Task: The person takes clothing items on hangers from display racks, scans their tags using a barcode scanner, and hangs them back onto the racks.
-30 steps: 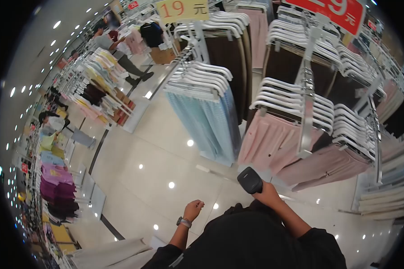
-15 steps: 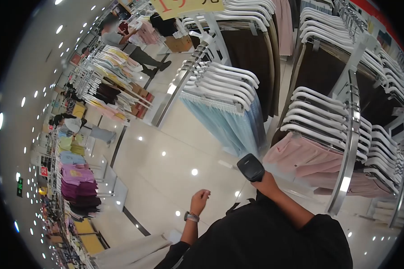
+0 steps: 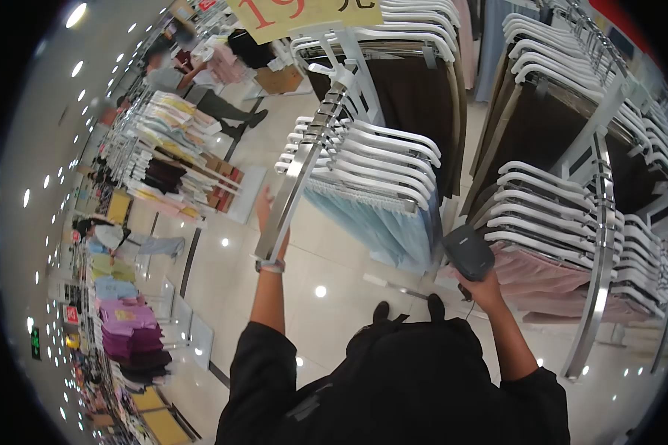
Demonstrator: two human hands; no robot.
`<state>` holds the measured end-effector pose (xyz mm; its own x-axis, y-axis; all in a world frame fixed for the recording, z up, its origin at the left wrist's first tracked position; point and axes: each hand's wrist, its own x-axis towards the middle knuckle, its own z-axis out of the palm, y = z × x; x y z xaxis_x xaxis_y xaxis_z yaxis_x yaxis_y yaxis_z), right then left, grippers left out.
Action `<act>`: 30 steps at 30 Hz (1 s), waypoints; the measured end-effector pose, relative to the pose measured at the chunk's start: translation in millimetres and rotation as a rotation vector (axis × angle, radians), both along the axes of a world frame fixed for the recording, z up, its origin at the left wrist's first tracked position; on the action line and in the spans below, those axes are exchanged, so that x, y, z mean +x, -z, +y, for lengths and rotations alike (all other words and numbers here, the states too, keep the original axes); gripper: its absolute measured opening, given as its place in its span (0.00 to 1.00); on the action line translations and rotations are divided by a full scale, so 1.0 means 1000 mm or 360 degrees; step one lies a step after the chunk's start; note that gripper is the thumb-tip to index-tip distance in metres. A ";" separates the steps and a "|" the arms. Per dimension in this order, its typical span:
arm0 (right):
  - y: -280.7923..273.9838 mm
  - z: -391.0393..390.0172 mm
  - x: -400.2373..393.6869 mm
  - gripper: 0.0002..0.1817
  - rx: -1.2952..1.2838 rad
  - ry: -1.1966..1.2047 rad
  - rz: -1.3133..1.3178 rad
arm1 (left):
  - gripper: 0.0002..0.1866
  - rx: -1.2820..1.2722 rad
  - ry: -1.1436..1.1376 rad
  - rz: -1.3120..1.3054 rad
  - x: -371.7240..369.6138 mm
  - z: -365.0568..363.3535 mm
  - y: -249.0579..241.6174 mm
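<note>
Scanner raised beside the light blue garments

The right hand (image 3: 484, 288) has its fingers wrapped around a black handheld scanner (image 3: 467, 252), held head-up near the light blue garments (image 3: 382, 222), seemingly so it faces them; the left hand (image 3: 263, 208) stretches forward, arm straight, partly behind the slanted metal rail (image 3: 297, 178), so I cannot tell whether its fingers grip anything

Left grip (image 3: 264, 206) is up behind the slanted chrome rack arm (image 3: 300, 169), which bars its way across to the white hangers (image 3: 378, 159). Open floor (image 3: 223, 282) lies left of it and below. Right grip (image 3: 486, 285) with the scanner (image 3: 467, 252) sits tight between blue garments (image 3: 382, 222) and pink garments (image 3: 542, 274).
</note>
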<state>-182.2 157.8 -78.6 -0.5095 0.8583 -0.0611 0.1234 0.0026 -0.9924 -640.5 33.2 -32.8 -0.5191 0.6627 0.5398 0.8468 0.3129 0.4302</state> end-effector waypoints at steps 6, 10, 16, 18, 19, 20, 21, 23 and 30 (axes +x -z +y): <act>-0.032 0.006 -0.057 0.27 -0.0053 0.0320 -0.0245 | 0.22 -0.0024 0.0480 0.0262 -0.041 0.056 -0.052; -0.038 0.004 -0.104 0.25 -0.0108 0.0468 0.0153 | 0.14 -0.0163 0.0803 0.0201 -0.054 0.068 -0.051; -0.020 -0.002 -0.139 0.19 -0.0172 0.0764 0.0633 | 0.11 -0.0142 0.0971 -0.0020 -0.068 0.064 -0.051; -0.022 -0.011 -0.146 0.19 -0.0146 0.0842 0.0696 | 0.11 -0.0159 0.1013 0.0037 -0.069 0.061 -0.055; -0.023 -0.016 -0.148 0.20 -0.0139 0.0892 0.0756 | 0.11 -0.0190 0.1024 0.0092 -0.070 0.060 -0.057; -0.024 -0.020 -0.150 0.20 -0.0126 0.0910 0.0752 | 0.10 -0.0197 0.1060 0.0083 -0.070 0.060 -0.060; -0.026 -0.024 -0.152 0.19 -0.0073 0.0942 0.0755 | 0.10 -0.0189 0.1076 0.0077 -0.071 0.060 -0.060; -0.031 -0.031 -0.153 0.18 -0.0009 0.0977 0.0751 | 0.10 -0.0102 0.1184 0.0129 -0.073 0.060 -0.059; -0.045 -0.057 -0.151 0.18 0.0029 0.1102 0.0751 | 0.10 -0.0270 0.1399 0.0305 -0.072 0.053 -0.060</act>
<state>-333.4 100.6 -33.5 0.1646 0.9854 0.0431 -0.3253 0.0955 -0.9408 -712.5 86.4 27.7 0.2981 0.8553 0.4238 0.8622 -0.4318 0.2648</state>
